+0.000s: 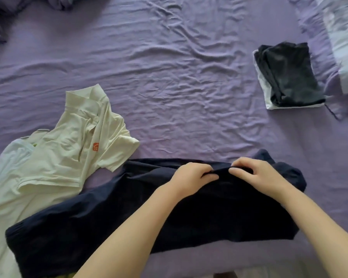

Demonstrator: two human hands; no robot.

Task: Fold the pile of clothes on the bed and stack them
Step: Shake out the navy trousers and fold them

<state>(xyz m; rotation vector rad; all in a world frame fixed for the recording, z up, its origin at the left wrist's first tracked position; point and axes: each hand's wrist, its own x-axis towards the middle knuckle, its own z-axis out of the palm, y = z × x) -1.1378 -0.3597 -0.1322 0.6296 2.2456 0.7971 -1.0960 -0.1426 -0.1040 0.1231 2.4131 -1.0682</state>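
A dark navy garment (100, 213) lies spread across the near part of the purple bed (169, 77). My left hand (191, 175) and my right hand (251, 173) sit close together at its far edge, each pinching a fold of the navy cloth with curled fingers. A cream polo shirt (76, 141) with an orange logo lies crumpled at the left, over a pale white garment (6, 169). At the far right sits a stack of folded clothes (289, 77), dark pieces on top of a white one.
Rumpled dark bedding (0, 19) lies at the back left corner. A pale patterned pillow or cover (344, 37) runs along the right edge. Wrinkled sheet fills the middle of the bed.
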